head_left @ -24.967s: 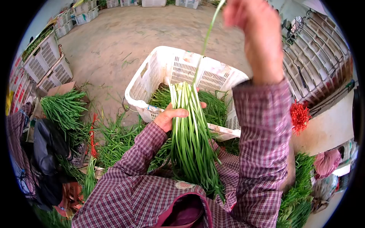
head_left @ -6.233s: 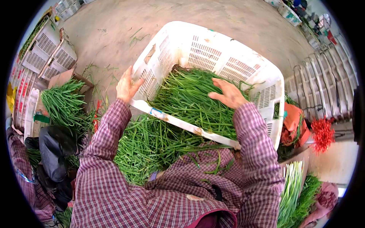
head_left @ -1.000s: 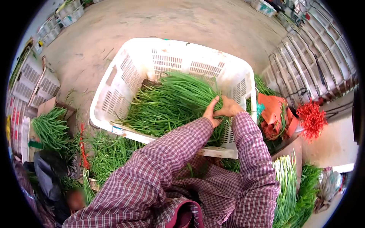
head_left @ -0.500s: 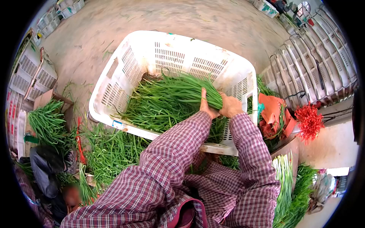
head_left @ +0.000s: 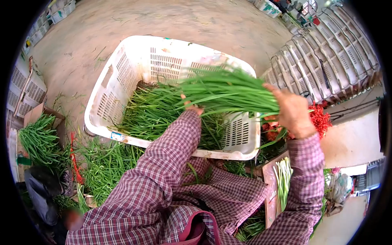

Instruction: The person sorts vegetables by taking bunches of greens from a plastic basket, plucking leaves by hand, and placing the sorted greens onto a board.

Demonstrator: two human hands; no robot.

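So I had my right hand (head_left: pixel 294 110) wrapped tight around one end of a bunch of green chives (head_left: pixel 232 92), up over the right part of the white plastic crate (head_left: pixel 139 47), leaves pointing left and kinda blurry. My left hand (head_left: pixel 192 107) was below the leaf tips, partly hidden, so I honestly couldn't tell if it was gripping anything. Loose greens (head_left: pixel 147 108) lay in the crate, and red ties (head_left: pixel 320 120) hung just beyond my right wrist.
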